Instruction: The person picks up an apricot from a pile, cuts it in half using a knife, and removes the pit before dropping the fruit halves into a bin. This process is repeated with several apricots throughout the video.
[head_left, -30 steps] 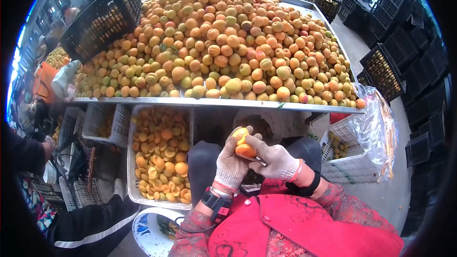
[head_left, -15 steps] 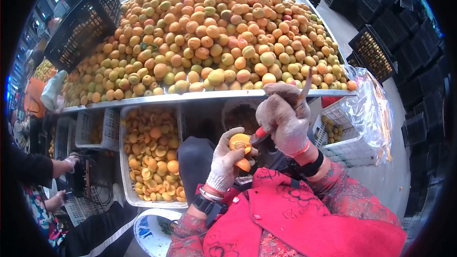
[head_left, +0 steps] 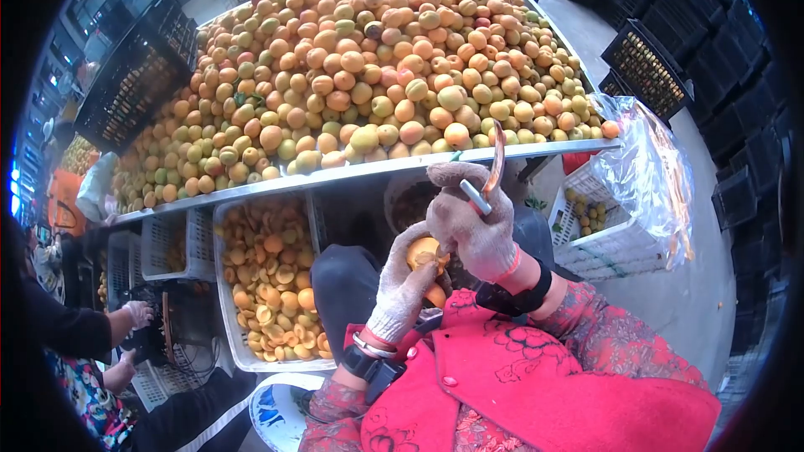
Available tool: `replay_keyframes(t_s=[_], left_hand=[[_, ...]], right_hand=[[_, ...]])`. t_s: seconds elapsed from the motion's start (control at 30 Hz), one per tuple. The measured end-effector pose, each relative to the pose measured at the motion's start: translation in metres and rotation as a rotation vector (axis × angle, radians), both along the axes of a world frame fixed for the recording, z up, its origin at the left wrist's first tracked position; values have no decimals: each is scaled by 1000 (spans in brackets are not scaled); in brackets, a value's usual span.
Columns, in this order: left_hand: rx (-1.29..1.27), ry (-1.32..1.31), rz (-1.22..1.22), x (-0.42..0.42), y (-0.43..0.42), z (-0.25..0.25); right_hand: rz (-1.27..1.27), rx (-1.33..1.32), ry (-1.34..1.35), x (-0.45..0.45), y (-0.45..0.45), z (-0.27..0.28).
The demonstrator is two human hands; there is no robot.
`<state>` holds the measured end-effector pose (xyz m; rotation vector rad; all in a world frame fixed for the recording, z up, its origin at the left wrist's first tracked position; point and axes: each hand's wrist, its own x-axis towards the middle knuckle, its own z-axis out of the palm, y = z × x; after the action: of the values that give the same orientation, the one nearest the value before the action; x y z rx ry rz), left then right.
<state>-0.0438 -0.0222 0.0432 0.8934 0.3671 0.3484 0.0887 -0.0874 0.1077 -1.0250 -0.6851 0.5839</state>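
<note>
Fingers of the left hand [head_left: 400, 283] curl around fruit [head_left: 425, 252]. Those of the right hand [head_left: 479, 230] clasp a knife [head_left: 498, 157].

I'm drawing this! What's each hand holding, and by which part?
The left hand holds orange fruit by its sides; the right hand grips a curved tool, but which part I can't tell.

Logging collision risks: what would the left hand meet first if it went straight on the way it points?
Most likely the right hand, just ahead of the left hand and its apricot; depth is unclear.
</note>
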Motion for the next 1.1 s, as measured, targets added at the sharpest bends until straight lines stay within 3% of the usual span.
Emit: replay_keyframes(t_s=[0.23,0.33,0.43,0.53,0.73,0.83,1.0,1.07,1.1], left_hand=[[-12,60,-57,1,-6,3],[131,94,-40,4,-7,-4],[445,58,7,9,-5,-15],[518,131,-30,10,-3,-4],[439,141,-94,16,-3,-15],[758,-3,15,25,-5,-32],[301,190,-95,35,5,-12],[138,164,-66,41,15,-20],[200,192,-52,46,20,-27]], right_hand=[[-69,73,193,-1,7,-18],[-108,75,384,7,11,-24],[-182,20,549,14,15,-26],[-175,29,624,20,14,-31],[-183,-12,894,34,13,-48],[-165,42,987,36,15,-47],[-291,86,891,59,20,-49],[-333,67,669,67,15,-48],[-330,-13,516,65,10,-45]])
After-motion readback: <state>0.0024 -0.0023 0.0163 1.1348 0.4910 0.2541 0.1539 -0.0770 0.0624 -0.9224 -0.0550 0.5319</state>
